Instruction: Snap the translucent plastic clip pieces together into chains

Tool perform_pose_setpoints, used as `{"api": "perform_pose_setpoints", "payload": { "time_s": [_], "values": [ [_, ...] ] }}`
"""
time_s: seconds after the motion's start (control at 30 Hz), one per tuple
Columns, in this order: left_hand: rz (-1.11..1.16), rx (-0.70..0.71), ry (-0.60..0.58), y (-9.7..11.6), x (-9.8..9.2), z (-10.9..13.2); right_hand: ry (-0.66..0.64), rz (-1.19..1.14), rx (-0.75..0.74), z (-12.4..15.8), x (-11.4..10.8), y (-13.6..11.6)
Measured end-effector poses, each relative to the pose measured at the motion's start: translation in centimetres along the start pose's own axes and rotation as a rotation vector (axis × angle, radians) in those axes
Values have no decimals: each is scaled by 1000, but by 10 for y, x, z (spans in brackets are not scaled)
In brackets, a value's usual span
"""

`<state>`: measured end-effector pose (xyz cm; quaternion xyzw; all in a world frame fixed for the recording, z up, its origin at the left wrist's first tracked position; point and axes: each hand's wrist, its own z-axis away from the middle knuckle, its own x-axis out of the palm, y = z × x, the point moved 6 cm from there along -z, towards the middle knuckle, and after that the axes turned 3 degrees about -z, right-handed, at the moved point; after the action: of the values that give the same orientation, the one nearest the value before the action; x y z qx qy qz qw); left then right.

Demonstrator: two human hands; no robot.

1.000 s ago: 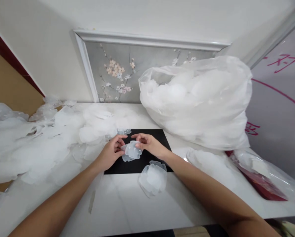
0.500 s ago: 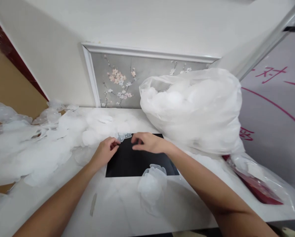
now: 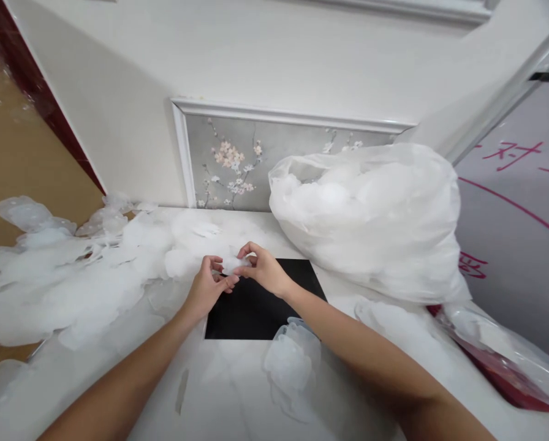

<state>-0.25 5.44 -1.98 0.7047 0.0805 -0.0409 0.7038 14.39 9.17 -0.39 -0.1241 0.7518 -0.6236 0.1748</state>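
Note:
A small translucent white plastic piece (image 3: 231, 262) is pinched between my two hands over the far left edge of a black rectangular sheet (image 3: 247, 315). My left hand (image 3: 206, 288) grips its left side, fingers curled and thumb pointing inward. On the other side, my right hand (image 3: 266, 269) closes thumb and forefinger on it. The fingers partly cover the piece, so its exact shape is unclear. A loose stack of similar translucent pieces (image 3: 290, 361) lies across the sheet's near edge, beside my right forearm.
A large heap of translucent pieces (image 3: 72, 294) spreads over the left of the white marbled table (image 3: 228, 392). At the back right, a bulging clear bag (image 3: 371, 226) holds more. Beyond it stands a whiteboard (image 3: 522, 202); a red item in plastic (image 3: 508, 373) lies at right.
My right hand has moved left and closed on the piece beside my left hand. The piece is lifted between both hands. The whole view has shifted slightly.

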Motion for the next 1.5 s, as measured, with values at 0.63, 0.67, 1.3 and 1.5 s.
{"api": "perform_pose_setpoints", "payload": {
  "time_s": [0.63, 0.67, 1.3, 1.5],
  "values": [
    [185, -61, 45, 13, -3, 5, 139, -458, 24, 29, -13, 9],
    [225, -2, 101, 18, -7, 4, 137, -457, 25, 29, -13, 9],
    [283, 3, 116, 25, -15, 1, 8, 692, -306, -26, -23, 23],
    [166, -82, 27, 17, -12, 2, 244, 374, -191, -16, -46, 22]
  ]
}}
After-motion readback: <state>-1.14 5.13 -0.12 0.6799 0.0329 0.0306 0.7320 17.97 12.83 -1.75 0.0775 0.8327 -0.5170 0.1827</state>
